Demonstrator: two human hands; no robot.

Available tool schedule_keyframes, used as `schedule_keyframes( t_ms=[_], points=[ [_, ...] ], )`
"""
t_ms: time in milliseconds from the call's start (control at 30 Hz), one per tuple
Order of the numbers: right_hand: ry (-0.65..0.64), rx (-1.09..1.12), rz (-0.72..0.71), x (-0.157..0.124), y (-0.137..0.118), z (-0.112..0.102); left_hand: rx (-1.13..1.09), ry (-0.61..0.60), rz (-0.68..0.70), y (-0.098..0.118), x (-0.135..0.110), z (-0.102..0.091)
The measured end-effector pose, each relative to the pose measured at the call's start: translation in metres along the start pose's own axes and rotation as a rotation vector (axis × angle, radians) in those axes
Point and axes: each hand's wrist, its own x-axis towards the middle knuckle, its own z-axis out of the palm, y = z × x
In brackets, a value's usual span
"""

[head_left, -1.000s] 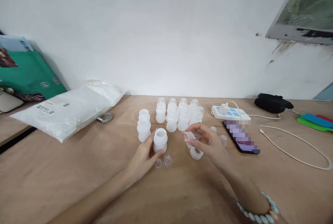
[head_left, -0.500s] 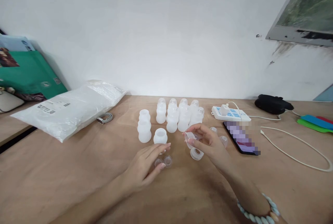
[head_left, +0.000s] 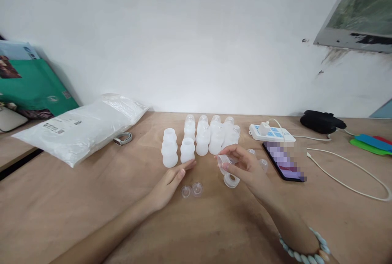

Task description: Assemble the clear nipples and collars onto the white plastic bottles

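Note:
Several white translucent plastic bottles [head_left: 211, 135] stand in a cluster at the middle of the wooden table [head_left: 92, 198]. One small bottle [head_left: 187, 150] stands beside a taller stacked bottle [head_left: 169, 148]. My left hand [head_left: 170, 182] lies open with its fingertips just in front of the small bottle, holding nothing. Two clear small caps [head_left: 191, 191] lie right of that hand. My right hand [head_left: 245, 168] pinches a clear plastic cap [head_left: 224, 160]. A translucent ring piece [head_left: 231, 180] lies under the right hand.
A white plastic bag [head_left: 82, 127] lies at the left with a metal padlock [head_left: 123, 138] beside it. A phone [head_left: 283, 160], a white power strip [head_left: 271, 132] with cable [head_left: 349, 174], and a black object [head_left: 321, 121] are at the right. Green folders [head_left: 30, 88] lean against the wall.
My left hand pushed the small bottle away from me, up beside the stacked bottle, then let it go and opened. The right hand stayed still with its cap.

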Motion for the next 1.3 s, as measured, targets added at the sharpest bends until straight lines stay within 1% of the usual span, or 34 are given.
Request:
schedule_keyframes(
  t_ms=[67, 167, 267, 367, 467, 567, 733, 867, 1167, 1300],
  points=[
    [-0.001, -0.002, 0.005, 0.0, -0.001, 0.0, -0.038, 0.006, 0.002, -0.003, 0.003, 0.0],
    [-0.004, -0.004, 0.003, 0.0, -0.001, 0.001, 0.014, 0.021, -0.026, -0.005, 0.006, 0.0],
    [-0.008, -0.003, -0.006, 0.0, 0.0, 0.001, 0.058, 0.009, -0.053, -0.003, 0.008, -0.001],
    [-0.013, -0.011, -0.004, 0.0, 0.001, 0.001, 0.069, 0.0, -0.057, -0.003, 0.011, -0.001],
    [-0.023, -0.011, 0.002, 0.0, 0.002, 0.002, 0.074, 0.017, -0.039, -0.004, 0.014, 0.0],
    [-0.031, -0.004, 0.003, 0.0, 0.003, 0.002, 0.114, 0.036, -0.02, -0.002, 0.011, 0.004],
    [-0.027, 0.001, 0.0, -0.001, 0.003, 0.002, 0.22, 0.057, -0.074, 0.004, -0.001, 0.013],
    [-0.013, -0.008, 0.0, -0.001, 0.004, 0.003, 0.267, 0.085, -0.058, 0.006, -0.005, 0.017],
    [-0.028, -0.023, -0.011, -0.001, 0.001, 0.004, 0.253, 0.068, -0.069, 0.003, 0.001, 0.012],
    [-0.045, -0.107, -0.016, -0.002, 0.002, 0.005, 0.232, 0.04, -0.08, 0.008, 0.003, 0.011]
  ],
)
